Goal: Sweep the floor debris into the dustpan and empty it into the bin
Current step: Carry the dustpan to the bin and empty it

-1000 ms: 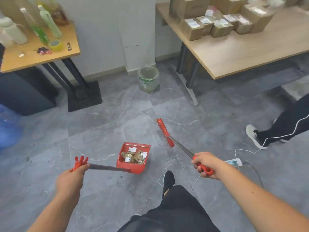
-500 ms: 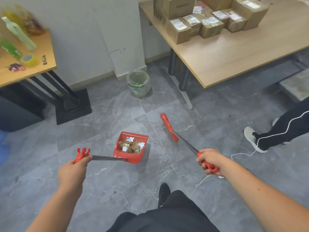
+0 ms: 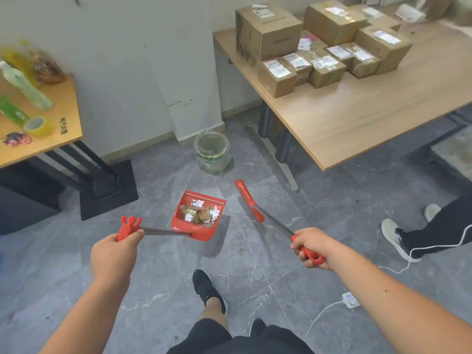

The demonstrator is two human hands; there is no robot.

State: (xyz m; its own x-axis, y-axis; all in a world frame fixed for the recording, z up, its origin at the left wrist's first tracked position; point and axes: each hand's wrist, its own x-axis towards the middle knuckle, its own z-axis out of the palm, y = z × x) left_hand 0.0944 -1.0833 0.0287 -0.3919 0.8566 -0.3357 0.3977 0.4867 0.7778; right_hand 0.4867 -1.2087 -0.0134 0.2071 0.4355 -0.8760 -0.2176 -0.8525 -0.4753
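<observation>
Sweeping looks done, emptying step in hand; left hand (image 3: 112, 254) grasps loaded dustpan (image 3: 178, 217) handle; right hand (image 3: 313, 246) grasps brush (image 3: 249, 200); next: carry dustpan to bin (image 3: 214, 162) at 12 o'clock, tip debris (image 3: 198, 214).

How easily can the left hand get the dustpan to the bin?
Probably yes: the left hand grips the dustpan by its handle, and only open floor seems to lie before the bin.

the dustpan (image 3: 179, 216) and brush (image 3: 245, 196) are showing glossy plastic on shiny metal shafts, the floor (image 3: 166, 272) is looking like smooth stone tile, and the table (image 3: 357, 118) is showing matt wood under cardboard boxes (image 3: 277, 79).
</observation>
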